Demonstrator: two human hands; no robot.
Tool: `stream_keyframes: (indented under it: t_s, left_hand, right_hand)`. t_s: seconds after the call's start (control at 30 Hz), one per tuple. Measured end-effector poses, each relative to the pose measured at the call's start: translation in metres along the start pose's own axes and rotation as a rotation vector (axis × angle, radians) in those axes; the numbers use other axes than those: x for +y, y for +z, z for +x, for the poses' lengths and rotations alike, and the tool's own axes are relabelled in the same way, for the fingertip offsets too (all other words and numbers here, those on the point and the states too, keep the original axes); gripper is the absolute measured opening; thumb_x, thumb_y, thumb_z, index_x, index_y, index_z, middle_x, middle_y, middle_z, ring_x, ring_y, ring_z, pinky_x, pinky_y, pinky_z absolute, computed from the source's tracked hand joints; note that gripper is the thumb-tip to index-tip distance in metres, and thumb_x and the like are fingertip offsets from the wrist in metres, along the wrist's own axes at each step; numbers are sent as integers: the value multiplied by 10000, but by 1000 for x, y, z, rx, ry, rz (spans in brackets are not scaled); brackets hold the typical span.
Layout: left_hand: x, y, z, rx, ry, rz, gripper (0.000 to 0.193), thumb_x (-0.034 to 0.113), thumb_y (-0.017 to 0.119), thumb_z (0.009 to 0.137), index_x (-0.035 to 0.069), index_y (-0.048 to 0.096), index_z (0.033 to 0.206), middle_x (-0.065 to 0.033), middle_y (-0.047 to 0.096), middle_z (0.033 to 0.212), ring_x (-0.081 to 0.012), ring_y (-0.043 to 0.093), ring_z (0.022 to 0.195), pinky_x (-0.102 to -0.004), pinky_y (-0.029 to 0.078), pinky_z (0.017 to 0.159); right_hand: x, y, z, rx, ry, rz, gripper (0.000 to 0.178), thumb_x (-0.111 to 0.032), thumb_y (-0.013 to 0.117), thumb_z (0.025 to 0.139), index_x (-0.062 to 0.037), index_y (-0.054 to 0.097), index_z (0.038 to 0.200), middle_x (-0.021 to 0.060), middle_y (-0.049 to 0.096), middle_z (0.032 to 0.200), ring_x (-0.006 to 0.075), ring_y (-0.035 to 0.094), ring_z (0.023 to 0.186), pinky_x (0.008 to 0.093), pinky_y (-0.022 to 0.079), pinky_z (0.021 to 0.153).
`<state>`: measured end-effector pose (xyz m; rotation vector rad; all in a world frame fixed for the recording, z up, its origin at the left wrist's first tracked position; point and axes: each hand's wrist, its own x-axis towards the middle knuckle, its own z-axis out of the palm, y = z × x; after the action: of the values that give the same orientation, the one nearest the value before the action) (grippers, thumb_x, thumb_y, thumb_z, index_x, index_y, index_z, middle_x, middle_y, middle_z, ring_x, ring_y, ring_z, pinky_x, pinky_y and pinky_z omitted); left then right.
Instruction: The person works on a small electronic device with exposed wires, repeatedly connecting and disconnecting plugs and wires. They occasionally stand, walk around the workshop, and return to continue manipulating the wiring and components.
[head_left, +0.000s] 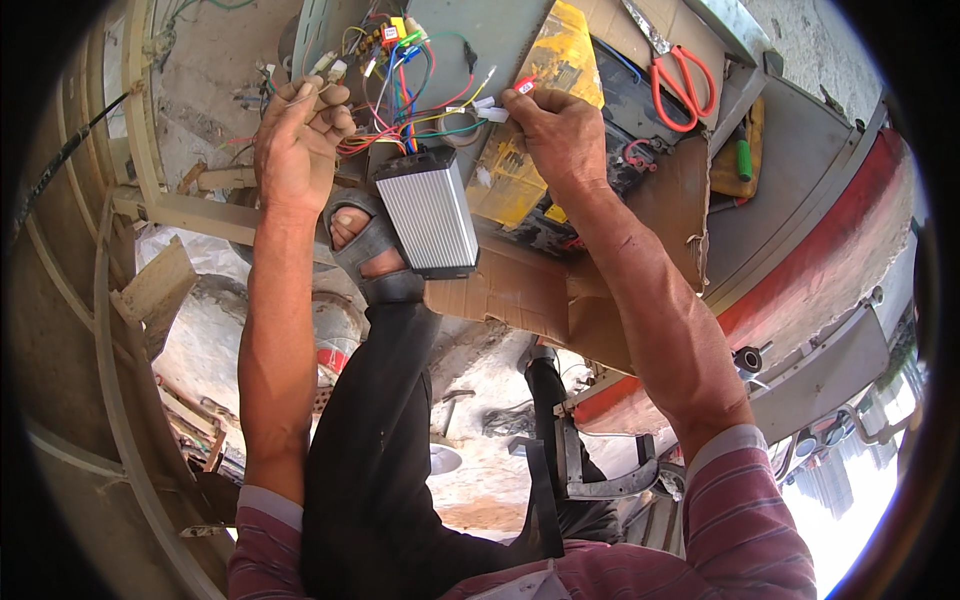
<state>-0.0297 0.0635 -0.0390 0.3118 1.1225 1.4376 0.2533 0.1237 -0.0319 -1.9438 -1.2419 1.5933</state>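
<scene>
A ribbed silver motor controller (428,215) lies beside my sandalled foot, with a bundle of coloured wires (404,118) fanning out from its far end. My left hand (305,135) is curled at the left of the bundle, pinching thin wires; small white connectors (336,70) stick out past its fingertips. On the other side my right hand (560,130) pinches a wire end with a red tag (525,85) between thumb and forefinger. White plug connectors (488,110) hang close to its fingertips. Farther off, a yellow-and-red tagged piece (392,32) sits among the tangled wires.
Beyond my right hand is a worn yellow panel (555,50) over dark battery-like blocks. Red-handled scissors (680,95) lie at the far right, near a green-handled tool (743,158). A torn cardboard box (510,290) and metal frame bars (190,215) surround the work.
</scene>
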Motion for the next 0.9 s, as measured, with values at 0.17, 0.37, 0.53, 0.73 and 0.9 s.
stream_keyframes:
  t_s: [0.17,0.37,0.53,0.73,0.9]
  left_hand:
    - [1,3,1,-6,-4,3,169,121,595,997,39,640,1137,-154,726,1000,-221,673,787,-361,564,736]
    - [0,3,1,-11,-13,-1,174,120,595,992,42,634,1143,-150,723,1006,-218,671,795,-366,557,747]
    - [0,4,1,-19,-7,16,169,130,575,1006,56,628,1148,-146,723,1006,-217,673,808,-368,557,764]
    - [0,6,0,8,-10,15,158,134,554,1024,63,633,1141,-146,723,997,-215,663,804,-365,559,763]
    - [0,6,0,19,0,20,185,129,614,985,44,625,1150,-144,727,1015,-205,691,792,-364,568,748]
  right_hand:
    - [-7,-4,-4,-28,-49,167,378,-334,706,908,36,731,983,42,707,766,109,640,686,295,524,658]
    - [-24,-22,-19,-385,-194,190,317,-307,679,959,8,692,999,19,693,841,96,633,766,272,502,731]
    - [-30,-14,-24,-581,-182,397,256,-250,685,950,-6,668,1022,53,738,939,86,614,720,263,504,710]
    - [-33,-8,-27,-600,-141,373,210,-193,704,926,4,675,993,41,744,909,82,596,673,245,501,653]
    - [-35,-7,-29,-629,-138,349,219,-203,707,925,4,689,995,34,736,892,85,598,688,246,499,657]
